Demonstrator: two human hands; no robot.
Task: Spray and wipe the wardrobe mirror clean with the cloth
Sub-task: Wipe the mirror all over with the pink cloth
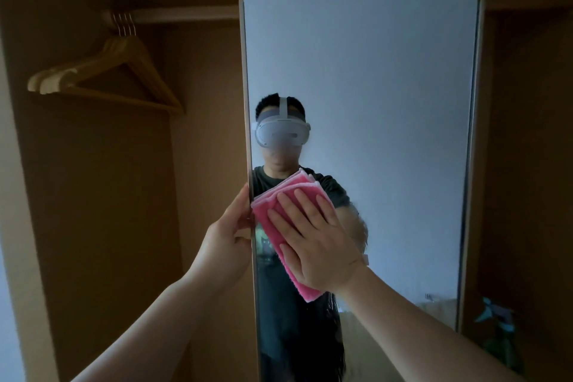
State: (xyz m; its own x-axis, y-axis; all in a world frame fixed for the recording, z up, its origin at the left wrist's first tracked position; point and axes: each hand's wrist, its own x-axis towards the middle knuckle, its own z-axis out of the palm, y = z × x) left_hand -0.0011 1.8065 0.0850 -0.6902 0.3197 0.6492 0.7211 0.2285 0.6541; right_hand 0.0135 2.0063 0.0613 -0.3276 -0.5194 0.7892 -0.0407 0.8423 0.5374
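Observation:
A tall framed mirror (387, 87) stands upright in front of me inside a wooden wardrobe. A folded pink cloth (273, 223) lies flat against the glass near the mirror's left edge. My right hand (319, 242) presses on the cloth with straight, spread fingers. My left hand (229, 232) grips the mirror's left frame edge, thumb on the front, fingers hidden behind the frame. The glass reflects a person wearing a headset. No spray bottle is in view.
Wooden hangers (105, 71) hang from a rail at the upper left of the wardrobe. Wardrobe walls (93, 195) close in on the left and right. A dim bluish object (496, 316) sits at the lower right, beside the mirror.

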